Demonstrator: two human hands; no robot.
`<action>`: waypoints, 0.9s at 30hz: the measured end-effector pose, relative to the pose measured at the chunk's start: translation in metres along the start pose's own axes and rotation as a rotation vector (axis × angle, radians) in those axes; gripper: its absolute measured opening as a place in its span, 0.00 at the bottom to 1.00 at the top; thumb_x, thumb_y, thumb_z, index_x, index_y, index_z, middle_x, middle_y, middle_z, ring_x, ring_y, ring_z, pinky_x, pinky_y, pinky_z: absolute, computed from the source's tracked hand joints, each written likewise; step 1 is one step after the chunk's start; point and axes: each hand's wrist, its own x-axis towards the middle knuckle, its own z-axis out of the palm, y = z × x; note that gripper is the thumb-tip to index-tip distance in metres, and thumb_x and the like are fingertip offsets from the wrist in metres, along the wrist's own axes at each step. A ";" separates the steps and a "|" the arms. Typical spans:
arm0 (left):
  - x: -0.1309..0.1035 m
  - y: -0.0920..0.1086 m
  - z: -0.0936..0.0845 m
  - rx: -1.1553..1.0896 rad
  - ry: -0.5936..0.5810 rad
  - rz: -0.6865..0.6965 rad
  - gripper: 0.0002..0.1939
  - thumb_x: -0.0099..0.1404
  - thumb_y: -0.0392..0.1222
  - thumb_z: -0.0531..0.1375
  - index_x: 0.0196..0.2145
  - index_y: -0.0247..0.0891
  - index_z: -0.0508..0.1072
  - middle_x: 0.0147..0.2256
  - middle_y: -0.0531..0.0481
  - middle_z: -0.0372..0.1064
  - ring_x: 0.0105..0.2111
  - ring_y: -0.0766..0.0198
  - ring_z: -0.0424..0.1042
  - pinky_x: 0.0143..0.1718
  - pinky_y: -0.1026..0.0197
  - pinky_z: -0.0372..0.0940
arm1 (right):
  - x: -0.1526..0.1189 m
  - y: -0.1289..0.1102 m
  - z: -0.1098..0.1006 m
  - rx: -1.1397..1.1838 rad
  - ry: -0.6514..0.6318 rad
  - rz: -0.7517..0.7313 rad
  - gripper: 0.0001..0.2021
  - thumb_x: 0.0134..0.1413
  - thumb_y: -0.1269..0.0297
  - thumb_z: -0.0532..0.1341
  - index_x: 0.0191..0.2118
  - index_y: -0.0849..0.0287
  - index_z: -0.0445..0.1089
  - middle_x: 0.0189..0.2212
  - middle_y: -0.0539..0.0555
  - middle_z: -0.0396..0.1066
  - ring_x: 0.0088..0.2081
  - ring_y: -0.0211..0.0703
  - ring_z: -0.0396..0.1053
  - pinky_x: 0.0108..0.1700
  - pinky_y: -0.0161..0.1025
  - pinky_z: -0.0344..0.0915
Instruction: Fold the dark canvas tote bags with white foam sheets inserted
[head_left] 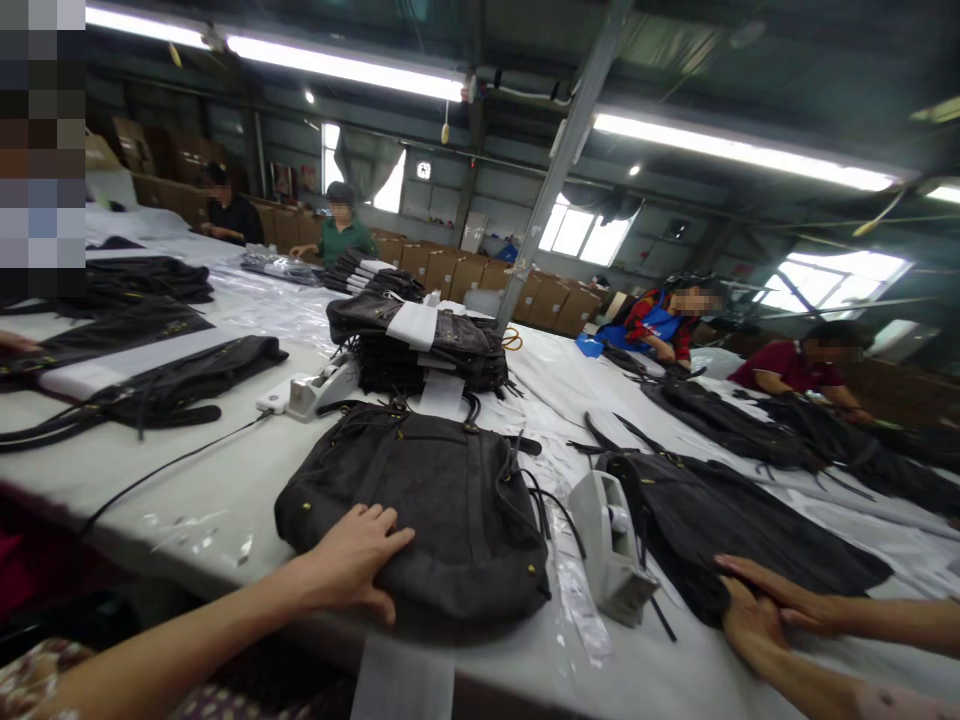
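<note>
My left hand lies flat, fingers spread, on the near left corner of a dark grey bag that lies flat on the white table. My right hand rests on the near edge of a second dark bag to the right. Another person's hand lies partly over it, so its fingers are hidden. A white tape dispenser stands between the two bags.
A stack of dark bags with white paper bands sits behind the near bag, with a second dispenser to its left. More bags and straps lie at left. Several people work at the far and right sides. Clear strips lie near the table's edge.
</note>
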 end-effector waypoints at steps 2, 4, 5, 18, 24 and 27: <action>-0.006 0.002 0.016 -0.013 -0.016 0.005 0.50 0.42 0.72 0.63 0.57 0.40 0.64 0.48 0.37 0.65 0.47 0.42 0.64 0.50 0.40 0.59 | -0.005 0.013 -0.003 -0.048 -0.070 -0.066 0.19 0.36 0.34 0.55 0.32 0.31 0.75 0.27 0.45 0.77 0.32 0.55 0.75 0.33 0.48 0.73; -0.014 0.005 0.037 -0.023 -0.009 -0.022 0.51 0.44 0.71 0.62 0.59 0.38 0.62 0.51 0.36 0.64 0.50 0.42 0.62 0.56 0.39 0.52 | -0.014 0.011 0.001 -0.137 0.026 -0.129 0.17 0.43 0.37 0.52 0.36 0.27 0.74 0.27 0.45 0.77 0.31 0.53 0.75 0.31 0.46 0.73; -0.018 0.006 0.046 -0.025 0.005 -0.046 0.50 0.46 0.70 0.62 0.60 0.37 0.60 0.52 0.35 0.63 0.52 0.42 0.61 0.58 0.39 0.50 | -0.020 0.001 0.007 -0.185 0.111 -0.145 0.15 0.48 0.41 0.51 0.39 0.25 0.72 0.28 0.46 0.77 0.32 0.53 0.75 0.32 0.47 0.73; 0.009 0.006 0.043 -0.042 -0.115 -0.117 0.48 0.34 0.62 0.71 0.50 0.34 0.67 0.48 0.35 0.65 0.49 0.40 0.64 0.51 0.43 0.60 | -0.014 -0.233 0.283 -0.551 -0.210 -0.253 0.40 0.36 0.46 0.71 0.57 0.56 0.63 0.52 0.60 0.68 0.53 0.59 0.65 0.55 0.56 0.63; 0.017 0.000 0.036 -0.057 -0.162 -0.092 0.48 0.31 0.64 0.70 0.47 0.34 0.67 0.44 0.37 0.67 0.44 0.42 0.68 0.47 0.46 0.63 | 0.023 -0.214 0.267 -0.565 -0.479 -0.281 0.42 0.31 0.38 0.69 0.53 0.56 0.66 0.40 0.56 0.69 0.45 0.54 0.65 0.57 0.57 0.56; 0.023 0.000 0.029 -0.048 -0.197 -0.091 0.45 0.31 0.64 0.70 0.44 0.35 0.67 0.42 0.39 0.69 0.41 0.43 0.70 0.45 0.46 0.65 | 0.022 -0.213 0.270 -0.577 -0.492 -0.283 0.41 0.31 0.39 0.69 0.53 0.55 0.66 0.40 0.57 0.67 0.42 0.54 0.64 0.49 0.52 0.62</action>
